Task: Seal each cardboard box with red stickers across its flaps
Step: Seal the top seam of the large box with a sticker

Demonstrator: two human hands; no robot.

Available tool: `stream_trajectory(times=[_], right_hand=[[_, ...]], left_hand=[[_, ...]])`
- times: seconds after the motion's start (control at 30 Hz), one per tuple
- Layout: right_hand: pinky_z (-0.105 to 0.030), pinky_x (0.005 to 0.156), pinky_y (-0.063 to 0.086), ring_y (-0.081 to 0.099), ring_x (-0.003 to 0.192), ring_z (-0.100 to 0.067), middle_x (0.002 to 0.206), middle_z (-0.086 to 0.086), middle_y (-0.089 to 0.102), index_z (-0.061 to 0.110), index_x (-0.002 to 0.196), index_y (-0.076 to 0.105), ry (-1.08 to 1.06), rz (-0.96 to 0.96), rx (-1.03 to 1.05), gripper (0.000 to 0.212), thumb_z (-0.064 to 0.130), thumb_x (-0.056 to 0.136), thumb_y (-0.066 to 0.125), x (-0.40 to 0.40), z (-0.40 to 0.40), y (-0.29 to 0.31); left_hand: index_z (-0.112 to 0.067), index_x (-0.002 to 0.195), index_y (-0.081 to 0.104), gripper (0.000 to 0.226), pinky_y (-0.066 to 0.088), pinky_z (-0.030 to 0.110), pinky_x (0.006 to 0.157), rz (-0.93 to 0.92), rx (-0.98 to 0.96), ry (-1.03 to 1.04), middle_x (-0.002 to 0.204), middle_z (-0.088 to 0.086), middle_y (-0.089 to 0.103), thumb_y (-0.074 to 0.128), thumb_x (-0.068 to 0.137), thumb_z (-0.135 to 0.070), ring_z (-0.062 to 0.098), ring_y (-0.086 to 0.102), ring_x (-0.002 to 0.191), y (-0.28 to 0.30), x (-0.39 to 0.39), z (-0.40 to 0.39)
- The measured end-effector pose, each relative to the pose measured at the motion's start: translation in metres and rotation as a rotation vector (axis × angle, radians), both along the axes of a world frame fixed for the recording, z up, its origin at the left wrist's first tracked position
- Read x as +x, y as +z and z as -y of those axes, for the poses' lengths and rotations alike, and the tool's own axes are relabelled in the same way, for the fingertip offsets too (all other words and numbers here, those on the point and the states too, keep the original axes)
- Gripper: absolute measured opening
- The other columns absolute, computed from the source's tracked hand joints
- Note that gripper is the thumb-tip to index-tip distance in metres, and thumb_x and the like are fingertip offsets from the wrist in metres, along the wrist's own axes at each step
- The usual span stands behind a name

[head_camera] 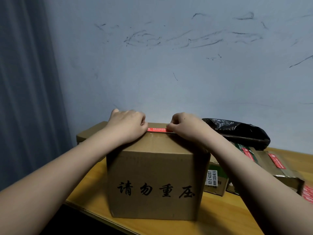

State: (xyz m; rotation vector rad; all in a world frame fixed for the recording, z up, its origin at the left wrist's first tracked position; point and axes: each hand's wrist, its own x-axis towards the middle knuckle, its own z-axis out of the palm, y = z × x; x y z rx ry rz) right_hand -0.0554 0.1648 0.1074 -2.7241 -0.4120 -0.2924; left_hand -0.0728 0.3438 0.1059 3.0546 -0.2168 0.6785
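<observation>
While both hands press it down, red sticker (157, 129) lies across top seam of cardboard box (155, 180): left hand (127, 127) and right hand (183, 127), fingers curled, pinch its ends. Sealing judged underway. Right of grip: stickered boxes (271, 165), black bag (237, 131). Table edge (84, 206) near; wall close behind.

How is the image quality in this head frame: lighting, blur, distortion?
Head view: dim, bluish, even light with no glare; wide-angle bending stretches the forearms toward the lower corners; the big brown cardboard box with its black lettering reads sharp, while the strip of red sticker between the left hand and right hand shows only blurred print.
</observation>
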Motion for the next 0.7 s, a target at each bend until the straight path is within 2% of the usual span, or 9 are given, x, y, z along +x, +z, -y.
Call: stream_trajectory(times=[0.13, 0.27, 0.4, 0.7], right_hand=[[-0.030, 0.072, 0.038, 0.051, 0.090, -0.020, 0.091, 0.001, 0.055, 0.023, 0.091, 0.056, -0.006, 0.003, -0.054, 0.013, 0.035, 0.092, 0.051, 0.0005, -0.0021, 0.0003], [-0.031, 0.072, 0.038, 0.050, 0.090, -0.021, 0.092, 0.001, 0.053, 0.024, 0.091, 0.055, -0.012, -0.007, -0.078, 0.012, 0.035, 0.092, 0.051, 0.0013, -0.0033, 0.0004], [-0.030, 0.072, 0.038, 0.050, 0.090, -0.021, 0.092, 0.000, 0.053, 0.024, 0.092, 0.054, -0.007, -0.004, -0.090, 0.013, 0.036, 0.093, 0.050, 0.0006, -0.0041, 0.0003], [-0.031, 0.071, 0.036, 0.048, 0.086, -0.022, 0.088, 0.000, 0.052, 0.021, 0.091, 0.053, 0.006, 0.043, -0.121, 0.014, 0.035, 0.093, 0.048, -0.0029, -0.0041, -0.0018]], left_hand=[[-0.025, 0.065, 0.037, 0.033, 0.033, 0.038, 0.084, 0.040, 0.055, 0.028, 0.071, -0.005, 0.046, 0.037, 0.096, -0.034, 0.019, 0.048, 0.076, 0.0000, -0.0018, 0.0016], [-0.023, 0.073, 0.046, 0.027, 0.031, 0.038, 0.081, 0.047, 0.082, 0.038, 0.078, -0.002, 0.051, 0.036, 0.096, -0.034, 0.020, 0.048, 0.079, -0.0007, -0.0012, 0.0027], [-0.024, 0.071, 0.043, 0.027, 0.031, 0.038, 0.081, 0.030, 0.081, 0.039, 0.079, -0.002, 0.053, 0.036, 0.095, -0.034, 0.020, 0.049, 0.079, -0.0010, -0.0009, 0.0030], [-0.024, 0.079, 0.049, 0.024, 0.032, 0.039, 0.085, 0.012, 0.093, 0.035, 0.074, -0.005, 0.048, 0.037, 0.096, -0.037, 0.018, 0.049, 0.079, -0.0014, -0.0009, 0.0027]])
